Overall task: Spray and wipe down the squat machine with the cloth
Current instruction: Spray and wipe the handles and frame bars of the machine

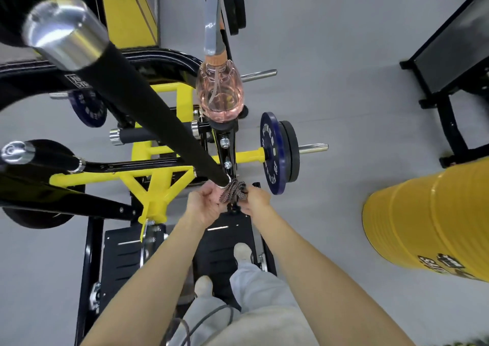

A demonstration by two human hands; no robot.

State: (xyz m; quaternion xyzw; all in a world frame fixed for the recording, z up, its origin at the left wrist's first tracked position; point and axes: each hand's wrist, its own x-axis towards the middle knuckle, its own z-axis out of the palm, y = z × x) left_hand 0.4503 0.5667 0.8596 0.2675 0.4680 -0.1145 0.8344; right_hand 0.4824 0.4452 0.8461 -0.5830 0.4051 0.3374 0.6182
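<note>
The cloth (232,191) is held bunched between the two hands, which are brought close together above the far edge of the footplate (219,242). It is pinched by the left hand (205,204) at one end and gripped by the curled fingers of the right hand (255,200) at the other. It is pressed against the lower end of a black foam-padded bar (158,123) of the squat machine (158,187).

The cloth is dark, woven and speckled. The machine's frame is made of glossy yellow and black steel tube with chromed ends. A clear ribbed spray bottle (219,91) with pink liquid and a grey trigger is perched on the machine beyond the hands. On a blue weight plate (271,155), "FITNE" can be read. Black lettering on a ribbed yellow drum (428,221) cannot be made out.
</note>
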